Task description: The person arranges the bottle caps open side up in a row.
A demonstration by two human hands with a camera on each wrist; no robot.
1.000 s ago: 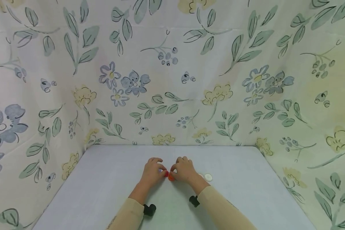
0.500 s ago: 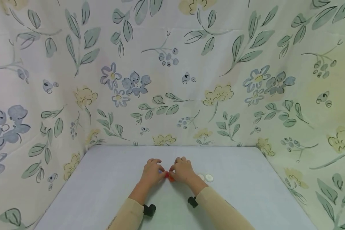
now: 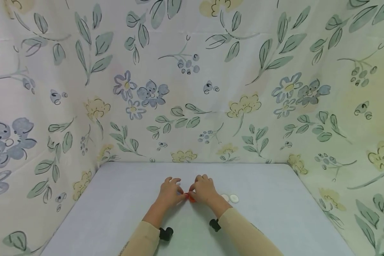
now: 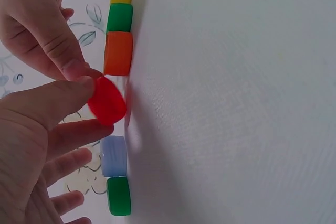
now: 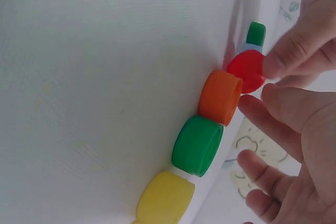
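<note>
A red bottle cap (image 4: pixel 108 103) is tipped on its edge, its round face toward both wrist cameras. My left hand (image 3: pixel 170 193) pinches it, the thumb over its upper rim and the index finger at its lower side in the left wrist view. Close against it, my right hand (image 3: pixel 204 190) has its thumb and index fingertips at the meeting of the red cap and an orange cap (image 5: pixel 218 98). The other right fingers stay loosely bent. A light blue cap (image 4: pixel 114 156) and a green cap (image 4: pixel 119 196) lie on the red cap's other side.
Beyond the orange cap a second green cap (image 5: pixel 197 142) and a yellow cap (image 5: pixel 165 198) continue the row on the white table (image 3: pixel 268 220). Two white discs (image 3: pixel 234 198) lie right of my right wrist. A floral curtain (image 3: pixel 192 89) hangs behind and at both sides.
The red cap has shifted slightly right, close to the orange one, and tilted. My left thumb has straightened along it; my right hand stays nearly in place.
</note>
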